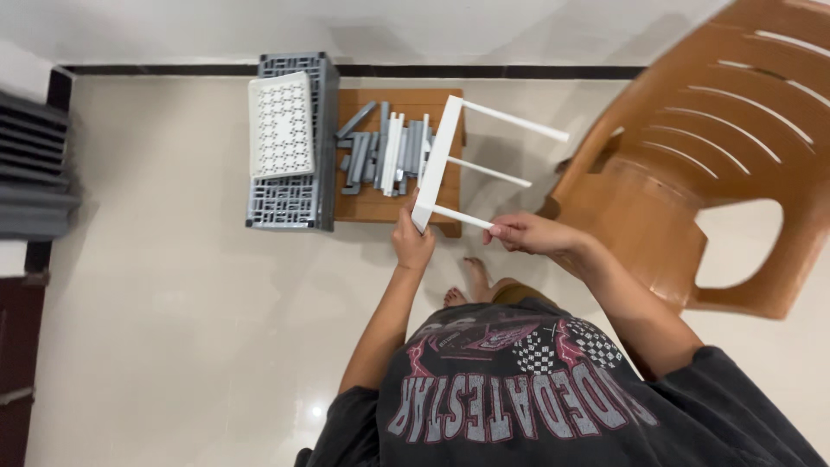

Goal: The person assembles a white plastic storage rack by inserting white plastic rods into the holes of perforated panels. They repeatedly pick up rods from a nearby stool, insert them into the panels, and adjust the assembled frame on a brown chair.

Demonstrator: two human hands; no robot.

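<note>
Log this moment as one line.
left hand: grips white shelf panel | right hand: holds white leg rod | spare parts on wooden stool

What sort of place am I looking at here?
Probably a room at home: a pale tiled floor, a brown plastic chair and a small wooden stool carrying loose shelf parts.

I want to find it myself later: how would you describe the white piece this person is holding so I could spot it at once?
Start at the small wooden table on the pale floor, beside the brown plastic chair. At its near right corner, the left hand grips a white panel standing on edge, while the right hand pinches one of its rods. Unlike the loose grey and white pieces lying flat on the table, it has three thin white rods sticking out sideways.
</note>
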